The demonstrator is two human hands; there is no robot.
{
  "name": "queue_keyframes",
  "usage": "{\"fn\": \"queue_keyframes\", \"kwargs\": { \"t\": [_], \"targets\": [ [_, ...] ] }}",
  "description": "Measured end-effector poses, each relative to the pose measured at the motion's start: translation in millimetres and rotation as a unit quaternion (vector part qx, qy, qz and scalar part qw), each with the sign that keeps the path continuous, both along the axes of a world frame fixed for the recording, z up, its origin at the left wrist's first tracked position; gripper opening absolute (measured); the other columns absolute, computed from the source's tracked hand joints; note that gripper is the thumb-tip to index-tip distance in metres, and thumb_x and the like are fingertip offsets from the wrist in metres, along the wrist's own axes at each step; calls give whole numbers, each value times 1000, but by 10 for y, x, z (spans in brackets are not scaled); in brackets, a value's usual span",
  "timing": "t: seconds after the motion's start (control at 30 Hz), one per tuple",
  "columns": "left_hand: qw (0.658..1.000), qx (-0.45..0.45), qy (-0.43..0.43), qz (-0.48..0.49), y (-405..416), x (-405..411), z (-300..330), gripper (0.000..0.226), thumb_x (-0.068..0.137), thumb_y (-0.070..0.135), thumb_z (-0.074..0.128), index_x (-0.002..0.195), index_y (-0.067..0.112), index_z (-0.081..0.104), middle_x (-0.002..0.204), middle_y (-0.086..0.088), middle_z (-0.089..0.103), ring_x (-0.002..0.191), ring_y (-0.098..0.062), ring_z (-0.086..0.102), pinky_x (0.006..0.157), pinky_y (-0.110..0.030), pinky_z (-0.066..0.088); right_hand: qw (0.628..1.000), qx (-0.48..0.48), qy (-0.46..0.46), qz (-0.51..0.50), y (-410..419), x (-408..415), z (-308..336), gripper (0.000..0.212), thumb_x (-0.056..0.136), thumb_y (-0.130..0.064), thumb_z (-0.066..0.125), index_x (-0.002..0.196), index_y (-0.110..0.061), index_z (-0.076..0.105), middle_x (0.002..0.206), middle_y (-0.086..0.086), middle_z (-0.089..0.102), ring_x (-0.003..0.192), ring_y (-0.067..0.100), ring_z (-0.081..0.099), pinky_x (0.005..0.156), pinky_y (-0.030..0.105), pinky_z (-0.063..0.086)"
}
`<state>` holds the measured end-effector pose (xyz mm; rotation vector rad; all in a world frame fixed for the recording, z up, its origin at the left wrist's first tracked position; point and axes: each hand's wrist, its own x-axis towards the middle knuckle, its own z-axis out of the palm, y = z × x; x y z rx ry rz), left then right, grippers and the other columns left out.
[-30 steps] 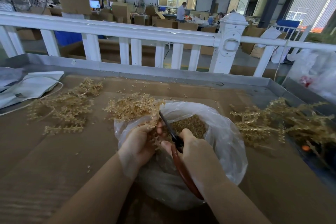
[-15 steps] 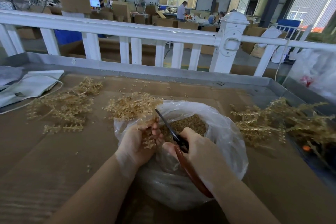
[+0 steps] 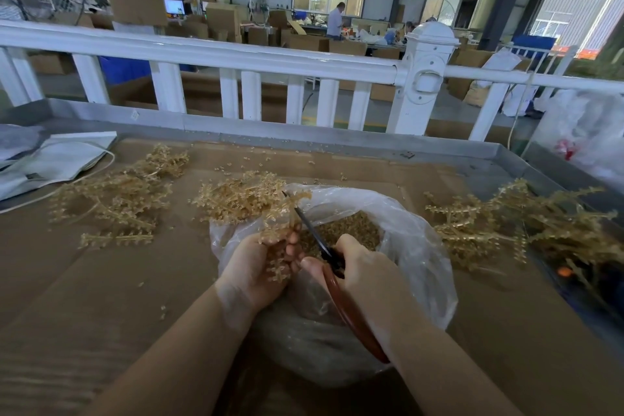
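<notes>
Fingers [image 3: 293,248] of the left hand [image 3: 256,267] curl round a tan plastic sprig [image 3: 277,230], held over the mouth of the clear bag [image 3: 418,253]. Right hand [image 3: 363,267] fingers are clamped round the red-handled scissors [image 3: 312,230], whose dark blades lie against the sprig. Cut pieces [image 3: 347,230] fill the bag, which stands on the bench [image 3: 101,297]; loose sprigs [image 3: 118,199] lie to either side.

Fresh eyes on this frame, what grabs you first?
Dead centre, the left hand holds a tan plastic sprig over the mouth of a clear plastic bag, while the right hand grips red-handled scissors, blade pointing up into the sprig. The bag is part-filled with small tan cut pieces. Loose heaps of the same sprigs lie on the brown cardboard to either side, with a white railing across the back.
</notes>
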<state>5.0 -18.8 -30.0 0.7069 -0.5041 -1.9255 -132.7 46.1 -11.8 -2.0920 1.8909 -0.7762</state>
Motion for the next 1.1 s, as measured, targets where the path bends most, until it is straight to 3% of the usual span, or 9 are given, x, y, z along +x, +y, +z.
{"fn": "queue_keyframes", "kwargs": {
  "t": [0.2,0.3,0.43,0.57,0.67,0.73,0.9,0.97,1.1],
  "targets": [
    [999,-33,-6,-1,32,-8,29,26,70,6,46,54,7,66,49,-2,48,40,-9,46,46,-18,46,998,16,-53,14,61,-58,46,38,82,-67,50,77,-31,39,64,-11,50,56,0,49,56,13,34],
    [999,-26,-36,5,14,-19,2,19,86,4,43,75,8,59,51,0,49,47,-10,47,54,-21,44,997,47,-65,18,92,-128,71,36,83,-64,54,81,-32,40,66,-11,52,59,1,51,59,16,36],
    [996,-50,-59,41,2,-89,-35,14,93,6,48,99,6,61,59,-2,62,49,-12,57,45,-19,48,994,50,-96,-18,69,-231,136,20,85,-44,65,83,-30,51,70,-8,59,63,4,58,58,17,43],
    [991,-70,-95,65,34,-137,-57,21,86,3,56,106,-1,60,98,-22,58,84,-29,56,85,-44,49,984,83,-157,-12,33,-254,169,13,87,-30,64,83,-32,52,74,-10,60,68,4,59,64,22,46],
    [988,-55,-104,97,22,-145,-64,10,88,2,55,96,2,62,95,-21,55,86,-30,51,96,-49,42,985,108,-132,0,33,-291,159,11,91,-22,60,91,-30,52,78,-11,59,70,4,59,65,21,47],
    [987,-39,-90,125,1,-139,-61,8,91,2,54,89,5,61,85,-17,59,78,-26,56,93,-44,46,988,117,-105,6,33,-318,159,13,93,-18,58,95,-28,50,80,-11,57,73,4,58,68,21,47],
    [987,-8,-42,153,-79,-102,-66,13,91,6,56,80,10,59,68,-5,65,57,-13,64,54,-24,56,987,141,-70,-6,46,-390,172,13,92,-17,58,94,-27,50,84,-8,59,82,13,62,81,34,54],
    [992,-26,-41,120,-71,-100,-91,6,89,5,55,89,5,61,77,-8,65,65,-16,64,62,-27,57,986,127,-105,-25,52,-391,191,11,92,-19,58,92,-28,52,84,-6,61,77,13,64,77,34,55],
    [994,-85,-63,36,-15,-98,-126,31,75,6,60,104,-4,62,86,-16,65,76,-23,65,71,-31,56,968,74,-235,-37,-8,-313,231,28,89,-11,63,82,-34,49,73,-9,59,54,1,59,48,8,44]
  ]
}}
